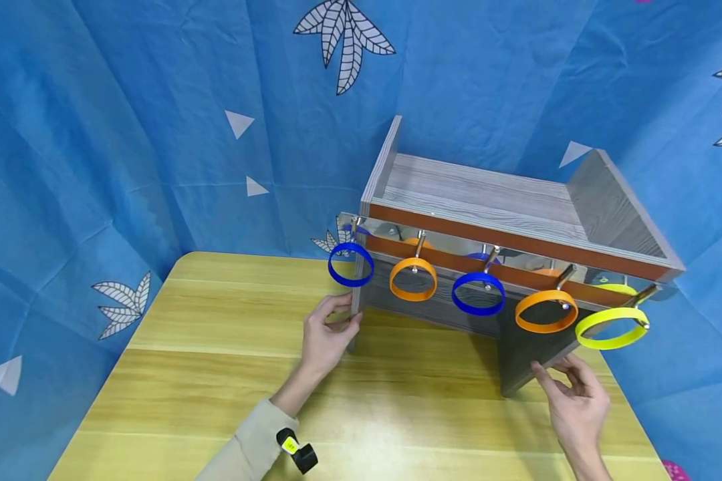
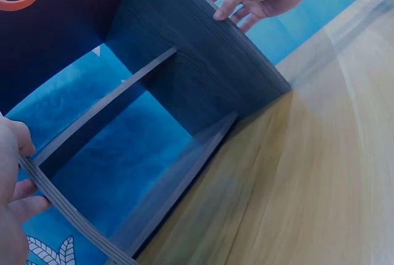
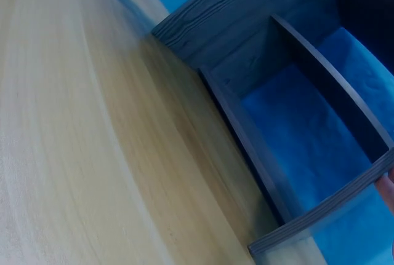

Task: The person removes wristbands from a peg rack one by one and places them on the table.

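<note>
A grey wood-grain shelf (image 1: 481, 187) stands at the right of the table, with a brown strip along its top front edge. My left hand (image 1: 329, 337) pinches the front edge of its left side panel between thumb and fingers. On the right side panel (image 1: 526, 351), my right hand (image 1: 579, 404) grips the front edge in the same way. Hooks along the front carry a blue ring (image 1: 350, 284), an orange ring (image 1: 413, 298) and several more, with a yellow ring (image 1: 612, 344) at the right end. Both wrist views show the crossboards (image 2: 104, 111) between the panels.
Underneath is a light wooden table (image 1: 216, 381), its grain showing to the left and in front of the shelf. A blue curtain (image 1: 174, 100) with leaf and triangle prints hangs behind and at both sides, close to the shelf's back.
</note>
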Demonstrator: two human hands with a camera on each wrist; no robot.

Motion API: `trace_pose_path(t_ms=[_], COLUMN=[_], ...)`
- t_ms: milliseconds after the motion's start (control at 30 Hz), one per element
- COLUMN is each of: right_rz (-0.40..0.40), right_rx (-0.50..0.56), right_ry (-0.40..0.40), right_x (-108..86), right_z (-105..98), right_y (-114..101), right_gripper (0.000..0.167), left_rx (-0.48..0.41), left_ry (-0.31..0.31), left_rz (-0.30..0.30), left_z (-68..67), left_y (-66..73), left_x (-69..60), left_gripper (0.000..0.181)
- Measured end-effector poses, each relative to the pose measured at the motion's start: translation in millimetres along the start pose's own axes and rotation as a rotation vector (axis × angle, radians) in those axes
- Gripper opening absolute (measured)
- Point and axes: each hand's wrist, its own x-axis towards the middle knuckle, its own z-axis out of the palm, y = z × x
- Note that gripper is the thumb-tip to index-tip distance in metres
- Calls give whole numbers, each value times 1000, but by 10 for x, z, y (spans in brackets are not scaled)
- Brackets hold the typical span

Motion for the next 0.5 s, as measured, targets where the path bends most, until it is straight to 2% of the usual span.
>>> trace_pose_path(t_ms=[133, 367, 500], right_rz=[-15, -16, -10], right_rx=[18, 180, 181], right_ry=[-30, -81, -103], right_x=[-18, -37, -38], right_z=[40, 147, 219], right_y=[29, 49, 41], right_gripper=[45, 45, 45], left_rx=[3, 3, 14], left_ry=[15, 44, 60], left_rz=[-15, -47, -40], left_z=[-58, -194, -279], left_y=[-6, -8, -15], left_x=[-25, -76, -96], left_gripper=[33, 33, 33])
